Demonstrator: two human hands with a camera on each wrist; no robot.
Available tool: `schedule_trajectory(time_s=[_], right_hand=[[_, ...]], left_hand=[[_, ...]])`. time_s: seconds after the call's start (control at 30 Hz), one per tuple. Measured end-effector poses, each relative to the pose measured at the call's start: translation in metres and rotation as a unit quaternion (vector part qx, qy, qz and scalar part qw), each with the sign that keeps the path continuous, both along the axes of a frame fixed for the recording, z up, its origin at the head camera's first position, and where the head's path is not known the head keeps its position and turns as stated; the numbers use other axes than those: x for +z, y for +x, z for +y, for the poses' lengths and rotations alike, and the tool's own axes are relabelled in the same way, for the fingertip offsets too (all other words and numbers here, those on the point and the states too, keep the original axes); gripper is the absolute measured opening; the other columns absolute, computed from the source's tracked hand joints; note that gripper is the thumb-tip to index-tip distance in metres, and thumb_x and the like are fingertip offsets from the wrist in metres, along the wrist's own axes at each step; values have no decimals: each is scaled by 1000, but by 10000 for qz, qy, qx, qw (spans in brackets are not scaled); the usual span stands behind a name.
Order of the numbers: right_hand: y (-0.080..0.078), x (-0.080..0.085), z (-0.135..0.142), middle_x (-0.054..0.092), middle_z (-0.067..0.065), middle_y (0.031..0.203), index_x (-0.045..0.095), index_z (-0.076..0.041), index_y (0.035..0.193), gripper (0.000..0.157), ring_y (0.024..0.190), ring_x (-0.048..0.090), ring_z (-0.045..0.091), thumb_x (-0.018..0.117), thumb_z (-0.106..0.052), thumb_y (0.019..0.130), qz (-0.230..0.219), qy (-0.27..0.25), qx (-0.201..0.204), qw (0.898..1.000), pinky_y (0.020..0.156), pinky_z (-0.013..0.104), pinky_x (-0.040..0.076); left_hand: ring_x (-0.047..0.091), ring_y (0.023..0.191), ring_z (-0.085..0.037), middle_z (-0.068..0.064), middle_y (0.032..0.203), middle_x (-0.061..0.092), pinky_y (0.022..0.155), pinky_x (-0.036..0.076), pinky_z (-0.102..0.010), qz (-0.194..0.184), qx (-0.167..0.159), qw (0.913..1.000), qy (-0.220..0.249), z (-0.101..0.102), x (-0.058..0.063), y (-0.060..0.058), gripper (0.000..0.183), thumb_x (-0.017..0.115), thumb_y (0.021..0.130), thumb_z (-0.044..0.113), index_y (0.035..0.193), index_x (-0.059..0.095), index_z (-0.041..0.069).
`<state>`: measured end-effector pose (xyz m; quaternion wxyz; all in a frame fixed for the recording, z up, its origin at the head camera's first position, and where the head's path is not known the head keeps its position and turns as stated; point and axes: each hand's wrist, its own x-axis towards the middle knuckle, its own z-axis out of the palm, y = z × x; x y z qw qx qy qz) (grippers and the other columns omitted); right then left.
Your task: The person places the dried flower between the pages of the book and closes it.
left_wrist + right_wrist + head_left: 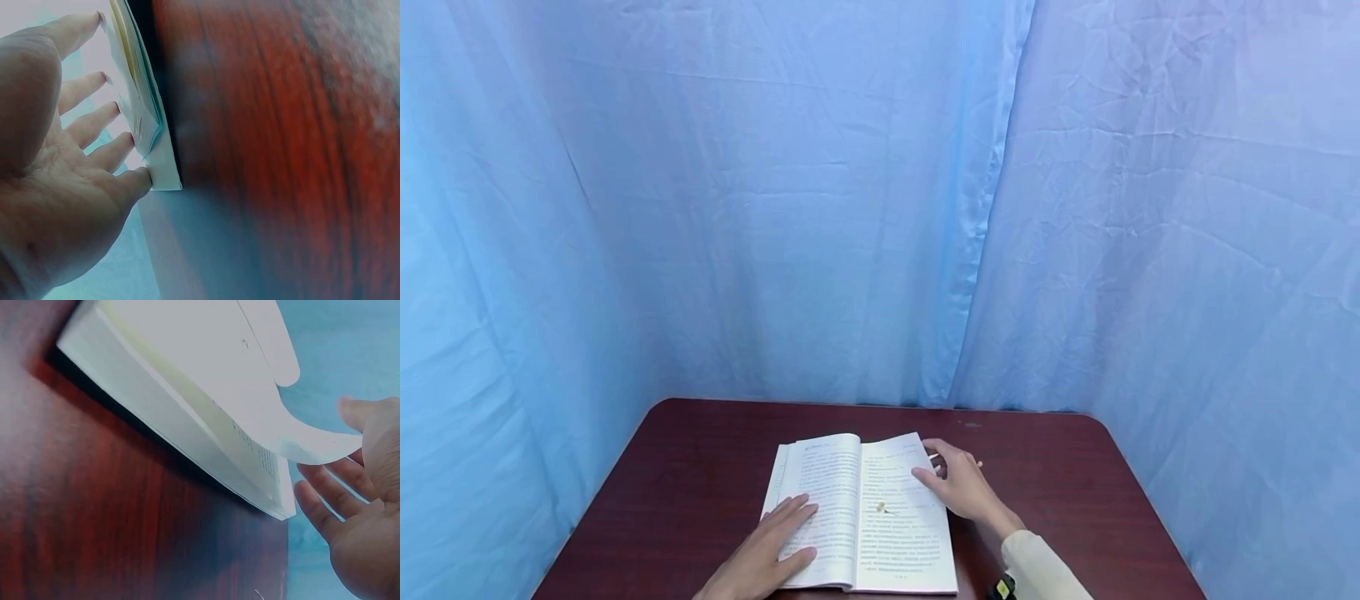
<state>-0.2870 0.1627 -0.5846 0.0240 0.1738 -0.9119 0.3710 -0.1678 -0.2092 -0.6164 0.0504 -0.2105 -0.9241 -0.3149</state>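
Observation:
An open book (898, 542) lies on the dark red-brown table, its pages full of printed text. My left hand (767, 546) rests on the left page with its fingers spread; in the left wrist view, the fingertips (119, 109) touch the book near its edge. At the upper right corner, my right hand (962, 483) pinches a page (312, 440), which curves up from the stack in the right wrist view. The forefinger is partly hidden there. A small yellowish thing (881, 507), too small to make out, appears on the right page.
Around the book stretches the table (1037, 467), with rounded far corners. Blue curtains (820, 208) hang behind it and at both sides. A thin pale piece with a yellowish tip (980, 463) shows beside the right hand. At the right sleeve sits a black device (1002, 588).

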Motion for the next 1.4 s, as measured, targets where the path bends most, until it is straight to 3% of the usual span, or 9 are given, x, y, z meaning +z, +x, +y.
schedule_trajectory(time_s=[0.27,0.53,0.63,0.87,1.0,1.1,1.23,1.4], right_hand=[[19,-1,11,75,14,144,65,-11,153,51,111,82,25,80,-32,108,-238,-307,641,9972,88,31,67],[39,5,12,67,12,159,55,-12,164,64,118,78,19,75,-39,110,-613,-349,1224,9900,94,33,66],[45,8,7,64,12,162,52,-12,167,66,121,76,19,74,-37,110,-634,-387,1439,9868,96,32,65],[54,14,-9,57,11,169,47,-17,170,64,130,74,29,69,-31,111,-563,-488,1908,9788,100,37,65],[59,13,-17,51,9,174,46,-20,172,63,136,71,29,66,-32,114,-489,-412,2109,9754,102,39,64],[63,12,-24,49,10,176,46,-20,172,61,143,67,29,65,-33,115,-408,-262,2215,9739,110,44,62],[68,11,-33,47,11,178,51,-22,169,58,158,56,33,63,-39,115,-277,40,2325,9722,128,50,51],[74,9,-43,46,9,179,55,-24,166,55,163,50,35,61,-43,115,-272,280,2442,9689,130,55,48]], left_hand=[[58,153,-51,-15,168,61,121,53,-65,-155,18,9999,-12,1,2,0,61,74,109,44,159,64,12],[55,157,-47,-14,171,58,124,50,-66,-456,84,9988,144,1,4,1,62,71,110,48,160,63,12],[58,154,-45,-13,168,61,122,53,-61,-174,102,9996,182,1,3,3,59,73,110,46,159,65,13],[68,143,-34,-10,157,71,116,59,-44,1032,211,9938,356,6,-1,4,56,83,104,32,154,69,12],[68,145,-31,-6,158,70,118,58,-39,1020,393,9922,599,9,4,3,56,82,105,29,156,68,13],[68,145,-29,-4,159,70,119,57,-37,976,542,9915,673,11,10,2,54,81,106,29,157,68,14],[69,143,-30,-8,157,71,120,55,-33,1251,574,9883,657,12,15,0,53,80,106,24,156,68,13],[69,143,-31,-10,156,71,118,56,-34,1423,560,9863,618,12,19,0,51,78,107,20,156,67,10]])
